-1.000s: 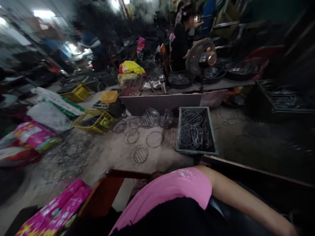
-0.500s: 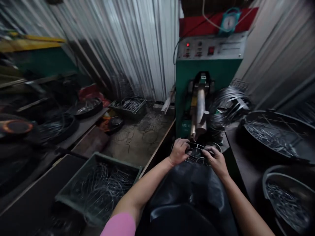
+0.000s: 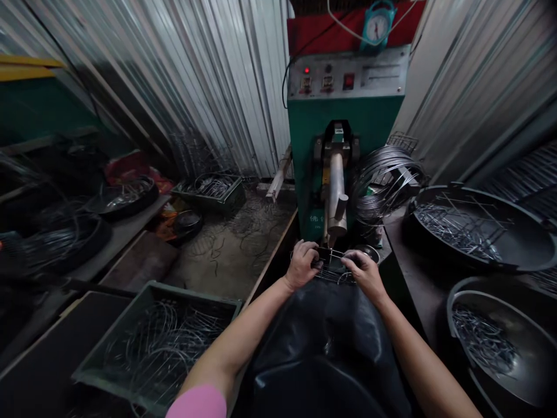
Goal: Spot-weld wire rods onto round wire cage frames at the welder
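A small wire frame (image 3: 333, 253) of thin metal rods spans the gap between my hands, just under the tip of the machine's upper arm (image 3: 336, 183). My left hand (image 3: 301, 267) is closed on the frame's left end, fingers curled. At its right end, my right hand (image 3: 366, 274) pinches it between thumb and fingers. Whether the frame touches the tip is too small to tell. More bent wires (image 3: 335, 276) lie just below, partly hidden by my hands. The green machine (image 3: 300, 168) that looks like a spot welder stands straight ahead.
A green crate (image 3: 82, 371) of bent wire sits at the left. At the right are a wide black pan (image 3: 528, 232) and a round basin (image 3: 528, 325), both holding metal pieces. A wire coil (image 3: 387, 165) leans beside the machine. Wire scraps litter the floor (image 3: 230, 255).
The view has swung right, shifting the machine leftward in the picture. Both hands still hold the wire frame, and it now sits closer to the machine's tip.
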Demonstrator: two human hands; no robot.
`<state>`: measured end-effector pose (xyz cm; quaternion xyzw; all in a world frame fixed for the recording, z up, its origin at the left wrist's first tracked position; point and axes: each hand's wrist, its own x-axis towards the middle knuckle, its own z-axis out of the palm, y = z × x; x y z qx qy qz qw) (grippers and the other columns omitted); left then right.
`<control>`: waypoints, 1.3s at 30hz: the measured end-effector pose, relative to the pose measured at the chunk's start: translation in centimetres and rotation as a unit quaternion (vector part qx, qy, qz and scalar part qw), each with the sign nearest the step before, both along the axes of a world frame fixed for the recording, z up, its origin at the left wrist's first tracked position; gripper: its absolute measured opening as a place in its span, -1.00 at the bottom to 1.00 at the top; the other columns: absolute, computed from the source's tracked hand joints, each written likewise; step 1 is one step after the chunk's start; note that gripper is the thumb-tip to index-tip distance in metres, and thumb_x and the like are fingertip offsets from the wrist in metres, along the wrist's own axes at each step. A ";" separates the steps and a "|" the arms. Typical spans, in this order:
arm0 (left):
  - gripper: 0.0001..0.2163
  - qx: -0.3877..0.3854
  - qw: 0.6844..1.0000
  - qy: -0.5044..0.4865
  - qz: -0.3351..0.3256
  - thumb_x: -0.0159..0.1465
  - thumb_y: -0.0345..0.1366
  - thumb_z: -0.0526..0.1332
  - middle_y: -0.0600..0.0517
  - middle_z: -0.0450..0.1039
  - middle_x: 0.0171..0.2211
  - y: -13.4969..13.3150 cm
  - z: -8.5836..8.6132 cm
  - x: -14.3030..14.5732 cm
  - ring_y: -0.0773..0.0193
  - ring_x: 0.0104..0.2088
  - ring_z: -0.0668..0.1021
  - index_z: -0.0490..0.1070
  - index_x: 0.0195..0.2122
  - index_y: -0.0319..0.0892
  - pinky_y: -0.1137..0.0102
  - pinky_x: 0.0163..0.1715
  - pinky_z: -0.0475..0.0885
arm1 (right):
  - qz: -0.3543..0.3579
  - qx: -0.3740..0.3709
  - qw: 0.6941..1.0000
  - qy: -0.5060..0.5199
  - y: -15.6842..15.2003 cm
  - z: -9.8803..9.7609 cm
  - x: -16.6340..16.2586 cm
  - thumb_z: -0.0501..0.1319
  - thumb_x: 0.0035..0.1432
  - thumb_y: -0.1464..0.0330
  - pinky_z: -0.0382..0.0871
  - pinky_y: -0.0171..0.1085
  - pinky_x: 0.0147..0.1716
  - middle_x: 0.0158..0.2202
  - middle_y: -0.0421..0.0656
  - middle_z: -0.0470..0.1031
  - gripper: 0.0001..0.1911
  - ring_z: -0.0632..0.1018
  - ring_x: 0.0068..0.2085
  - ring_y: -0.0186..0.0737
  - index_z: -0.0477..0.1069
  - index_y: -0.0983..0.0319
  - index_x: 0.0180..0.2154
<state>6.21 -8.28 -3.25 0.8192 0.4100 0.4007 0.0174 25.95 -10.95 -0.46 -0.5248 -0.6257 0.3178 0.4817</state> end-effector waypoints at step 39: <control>-0.81 -0.069 0.996 -0.038 -0.033 0.02 -0.38 0.27 -0.10 0.43 -0.15 2.1 0.3 -0.1 0.15 -0.06 0.45 0.20 -0.49 -0.14 0.09 0.07 0.25 | 0.014 -0.095 0.995 0.033 2.2 0.4 0.3 0.25 -0.05 0.15 0.26 -0.32 -0.41 -0.48 -0.21 0.40 -0.73 0.39 -0.42 -0.28 0.39 0.23 -0.45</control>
